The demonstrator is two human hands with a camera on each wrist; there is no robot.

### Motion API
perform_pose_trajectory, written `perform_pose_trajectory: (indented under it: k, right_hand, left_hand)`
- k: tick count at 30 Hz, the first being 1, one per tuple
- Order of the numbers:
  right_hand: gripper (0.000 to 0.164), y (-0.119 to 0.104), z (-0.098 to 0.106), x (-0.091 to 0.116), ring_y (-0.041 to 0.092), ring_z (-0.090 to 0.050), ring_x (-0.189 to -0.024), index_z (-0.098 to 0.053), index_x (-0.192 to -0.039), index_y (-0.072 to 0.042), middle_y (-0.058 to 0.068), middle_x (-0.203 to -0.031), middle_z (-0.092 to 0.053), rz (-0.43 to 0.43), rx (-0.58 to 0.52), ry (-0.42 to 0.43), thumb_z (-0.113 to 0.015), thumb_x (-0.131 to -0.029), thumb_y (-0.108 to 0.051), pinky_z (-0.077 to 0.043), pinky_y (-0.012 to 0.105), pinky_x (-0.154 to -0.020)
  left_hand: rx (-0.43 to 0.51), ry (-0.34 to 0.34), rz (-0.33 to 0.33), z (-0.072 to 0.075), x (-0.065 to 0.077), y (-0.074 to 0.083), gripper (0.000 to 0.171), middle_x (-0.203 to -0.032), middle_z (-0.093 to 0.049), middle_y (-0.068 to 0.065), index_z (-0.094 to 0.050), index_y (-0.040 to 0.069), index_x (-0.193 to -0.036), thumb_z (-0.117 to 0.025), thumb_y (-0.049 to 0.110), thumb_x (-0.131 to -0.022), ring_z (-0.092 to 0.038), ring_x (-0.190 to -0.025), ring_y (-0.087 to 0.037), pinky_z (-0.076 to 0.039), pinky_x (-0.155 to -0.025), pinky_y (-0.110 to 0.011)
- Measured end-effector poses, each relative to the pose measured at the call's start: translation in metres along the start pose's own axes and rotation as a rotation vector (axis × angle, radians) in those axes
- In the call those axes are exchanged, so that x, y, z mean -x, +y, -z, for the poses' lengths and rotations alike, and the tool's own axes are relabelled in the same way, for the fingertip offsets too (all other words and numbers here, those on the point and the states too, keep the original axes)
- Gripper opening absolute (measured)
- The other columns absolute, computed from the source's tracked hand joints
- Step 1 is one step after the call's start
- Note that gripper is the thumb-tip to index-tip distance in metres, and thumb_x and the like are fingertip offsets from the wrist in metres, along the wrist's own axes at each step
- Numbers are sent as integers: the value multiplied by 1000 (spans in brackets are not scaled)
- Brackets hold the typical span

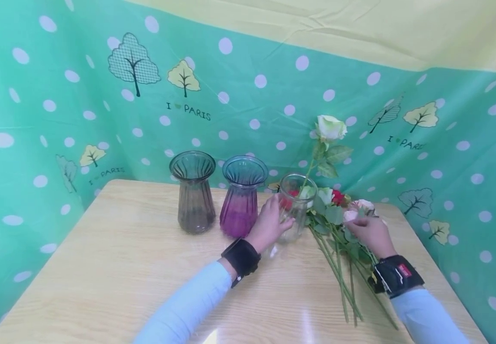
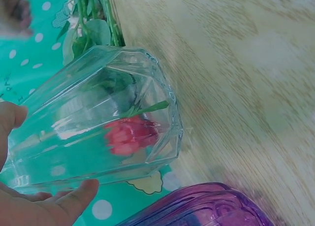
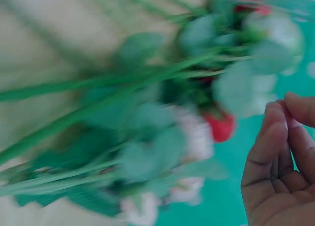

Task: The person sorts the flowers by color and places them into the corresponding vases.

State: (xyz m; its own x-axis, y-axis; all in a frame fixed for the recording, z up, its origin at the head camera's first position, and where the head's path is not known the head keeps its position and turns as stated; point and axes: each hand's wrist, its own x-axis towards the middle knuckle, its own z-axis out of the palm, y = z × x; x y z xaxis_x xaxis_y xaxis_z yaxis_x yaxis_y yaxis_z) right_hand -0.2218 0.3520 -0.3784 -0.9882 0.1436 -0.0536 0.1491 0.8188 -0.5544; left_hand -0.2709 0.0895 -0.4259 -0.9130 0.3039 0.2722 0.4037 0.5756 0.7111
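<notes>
My left hand (image 1: 269,224) holds the clear glass vase (image 2: 133,83), thumb on one side and fingers on the other. A white rose (image 1: 331,127) stands in that vase, its leafy stem leaning right over the rim; the cut end of a green stem (image 2: 152,108) shows inside near the base. My right hand (image 1: 372,233) is over the flower pile beside the vase. In the right wrist view its fingers (image 3: 268,149) are loosely bent, tips near the thumb, with no flower between them. Under it lie pale pink roses (image 3: 192,132) and a red flower (image 3: 220,125).
Left of the clear vase stand a purple-blue glass vase (image 1: 241,205) and a smoky grey one (image 1: 195,203). Long green stems (image 1: 338,277) point toward the front of the wooden table (image 1: 114,277). A green dotted cloth (image 1: 248,105) hangs behind.
</notes>
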Motion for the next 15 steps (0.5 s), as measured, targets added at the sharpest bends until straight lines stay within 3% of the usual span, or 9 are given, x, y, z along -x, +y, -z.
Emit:
perform_pose_trajectory:
  k: [3,7,11,15]
  right_hand:
    - [39,20,-12,2,31,-64,-84,-66,-106,8,24,-97,-68,17,60,-1,-57,-92,-26,-51,33,-64]
    - [28,35,-28,1,36,-64,-84,-69,-98,7,23,-93,-69,70,136,-10,-61,-88,-19,-54,42,-69]
    - [23,37,-37,1,36,-64,-85,-71,-94,4,20,-92,-70,93,205,-35,-64,-85,-16,-53,47,-73]
    - [19,33,-38,2,32,-65,-79,-72,-91,3,20,-89,-70,116,239,-56,-64,-84,-13,-54,44,-68]
  left_hand:
    - [1,3,1,1,0,0,81,-140,-40,-22,-25,-6,-142,-69,29,-84,-43,-129,-32,-37,-111,-39]
    - [7,17,-11,1,1,0,79,-138,-42,-23,-26,-7,-141,-69,26,-84,-45,-127,-32,-39,-109,-39]
    - [-6,27,-25,0,1,0,78,-137,-43,-23,-27,-7,-141,-69,27,-84,-45,-127,-32,-40,-109,-39]
    - [-25,30,-32,-1,1,0,79,-138,-42,-25,-26,-8,-141,-68,29,-85,-44,-128,-34,-39,-109,-40]
